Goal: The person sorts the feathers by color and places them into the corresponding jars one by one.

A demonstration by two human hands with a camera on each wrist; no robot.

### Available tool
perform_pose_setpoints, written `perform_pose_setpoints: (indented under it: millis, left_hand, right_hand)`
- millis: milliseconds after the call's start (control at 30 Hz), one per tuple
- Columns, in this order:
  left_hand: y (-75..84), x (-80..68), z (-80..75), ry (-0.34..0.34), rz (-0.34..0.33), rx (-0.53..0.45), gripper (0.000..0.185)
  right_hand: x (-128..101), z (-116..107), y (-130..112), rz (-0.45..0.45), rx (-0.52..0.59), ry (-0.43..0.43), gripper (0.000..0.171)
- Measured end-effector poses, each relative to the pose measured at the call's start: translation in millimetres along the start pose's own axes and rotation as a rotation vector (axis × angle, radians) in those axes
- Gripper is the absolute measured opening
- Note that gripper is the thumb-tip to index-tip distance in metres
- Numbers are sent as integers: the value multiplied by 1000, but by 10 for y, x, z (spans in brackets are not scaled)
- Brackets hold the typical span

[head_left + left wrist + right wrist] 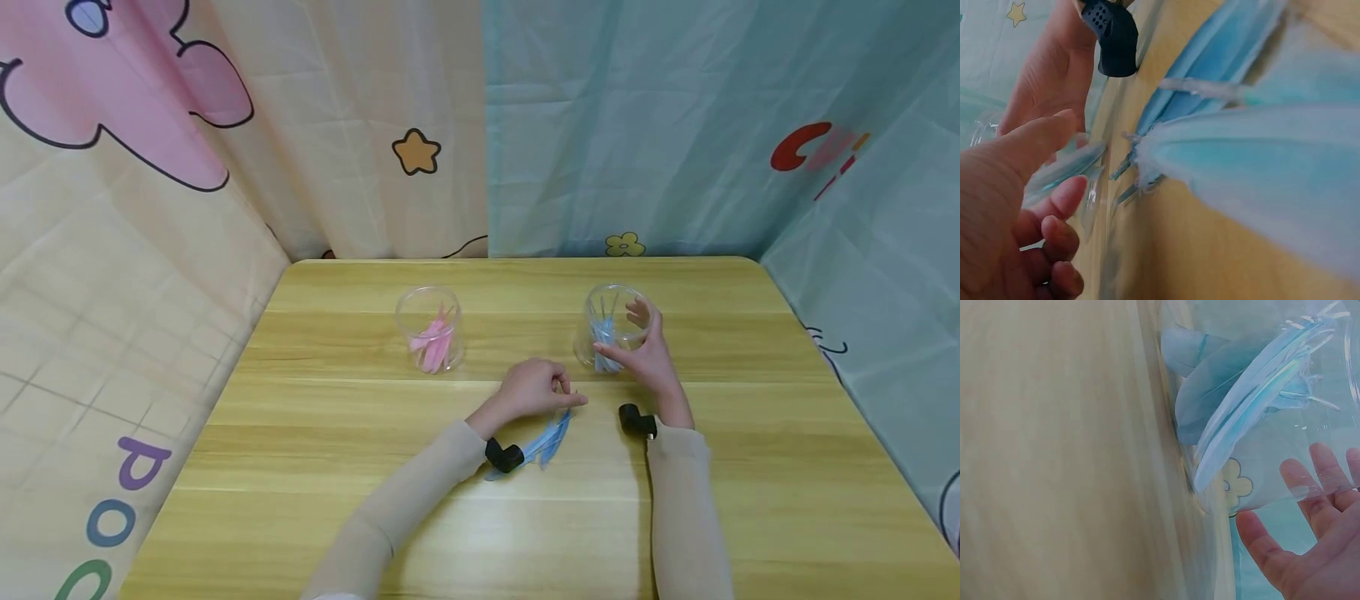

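Feathers point(551, 440) before jar point(611, 337) — on table point(750, 467)

A makeshift craft or play corner is showing here: cartoon-printed curtains point(360, 125) in pink, cream and teal are hanging round a small wooden worktop point(750, 467), with clear plastic jars point(430, 329) of coloured feathers point(546, 443) standing on it

Bright, even light; both wrist views blurred, perhaps by motion.
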State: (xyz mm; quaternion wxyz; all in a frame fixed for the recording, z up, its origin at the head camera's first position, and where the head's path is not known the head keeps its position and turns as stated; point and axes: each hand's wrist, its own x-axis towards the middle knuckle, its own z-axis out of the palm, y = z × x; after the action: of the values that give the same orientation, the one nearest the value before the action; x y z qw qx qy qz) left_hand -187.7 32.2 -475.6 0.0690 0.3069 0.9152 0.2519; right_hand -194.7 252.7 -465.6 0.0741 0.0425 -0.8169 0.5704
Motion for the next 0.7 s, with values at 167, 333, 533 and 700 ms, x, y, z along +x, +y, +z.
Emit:
perform_pose_setpoints:
  millis: [167, 333, 533, 700]
  left_hand:
    - [53, -75, 19, -73, 6, 107, 34]
    - [71, -111, 56, -79, 16, 172, 35]
    - [83, -120, 74, -77, -3, 169, 33]
    - [63, -114, 91, -77, -13, 140, 31]
  right_hand:
    - [32, 7, 104, -4, 1, 11, 102]
    - [32, 9, 106, -7, -1, 15, 102]
    - [36, 10, 122, -10, -5, 16, 101]
    - [40, 9, 138, -6, 0, 17, 102]
